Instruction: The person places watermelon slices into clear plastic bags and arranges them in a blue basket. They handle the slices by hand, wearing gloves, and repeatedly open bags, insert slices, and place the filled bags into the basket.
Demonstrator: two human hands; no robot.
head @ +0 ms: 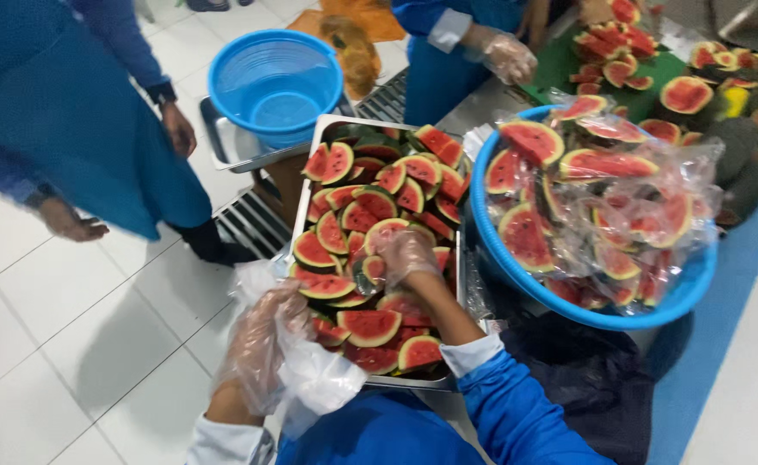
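Observation:
A metal tray (308, 191) in front of me is full of cut watermelon slices (370, 207) with red flesh and green rind. My right hand (405, 256), in a thin clear plastic glove, reaches into the tray and closes on a watermelon slice (372, 269) near its middle. My left hand (262, 340), also gloved, is at the tray's near left corner and grips a crumpled clear plastic bag (323, 379). Both my sleeves are blue with white cuffs.
A blue basin (697, 275) on the right holds wrapped watermelon slices. An empty blue basin (275, 82) sits in a metal tray behind. One person in blue stands at left, another gloved person works at a green cutting board (568, 60). Whole melons lie far right.

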